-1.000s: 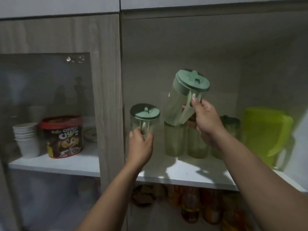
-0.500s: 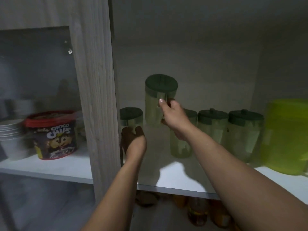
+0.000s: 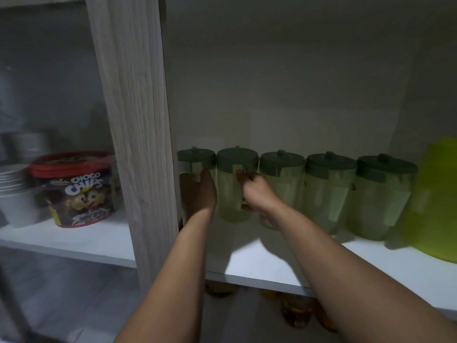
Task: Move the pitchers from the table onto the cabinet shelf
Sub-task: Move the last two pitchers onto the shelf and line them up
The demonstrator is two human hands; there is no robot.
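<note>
I have both arms reaching into the cabinet, over the white shelf [image 3: 249, 262] at about 6 o'clock of my view. Five pale green pitchers with dark green lids stand upright on it in a row along the back, side by side and close to touching. My left hand [image 3: 197, 191] is at the first pitcher [image 3: 196, 158], at 9 o'clock of the row, tight against the wooden door post [image 3: 138, 134]; the hand covers the pitcher's body and its fingers are curled around the front, so I read it as closed on that pitcher, though the dim light hides the fingertips. My right hand [image 3: 256, 194] is at the second pitcher [image 3: 231, 191], fingers bent around the handle on its right side, closed on it, with the base down on the shelf as far as I can tell. The third pitcher [image 3: 286, 179] stands just beside my right wrist, partly behind it. The fourth pitcher [image 3: 326, 191] and the fifth pitcher [image 3: 378, 196] follow toward 3 o'clock, untouched. At the far 3 o'clock edge a big lime-green jug [image 3: 435, 201] stands just beside the fifth pitcher. Beyond the post, at 9 o'clock, behind glass, a red-lidded Choco Chips tub [image 3: 76, 191] sits on the same level, with a stack of white cups [image 3: 14, 191] just to its 9 o'clock. Below the shelf, at 6 o'clock, I can make out some dark jars [image 3: 296, 310], too dim to identify.
</note>
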